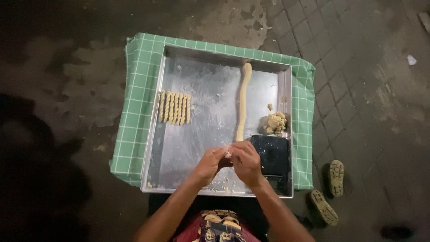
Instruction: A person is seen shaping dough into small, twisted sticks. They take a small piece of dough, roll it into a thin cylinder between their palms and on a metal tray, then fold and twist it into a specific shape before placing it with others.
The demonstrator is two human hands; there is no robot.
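Observation:
A long thin rope of pale dough [243, 101] lies lengthwise on a metal tray [204, 80], running from the far edge toward me. My left hand [212, 162] and my right hand [246, 159] meet at its near end, fingers pinched together on a small piece of dough between them. Several twisted dough sticks [174, 108] lie side by side on the tray's left part. A crumbly lump of dough [275, 122] rests at the right, with a tiny bit just above it.
A dark rectangular object [272, 154] lies on the tray's right near corner. The tray sits on a green checked cloth [136, 103] on wet paved ground. A pair of sandals [330, 190] lies to the right. My patterned shorts show at the bottom.

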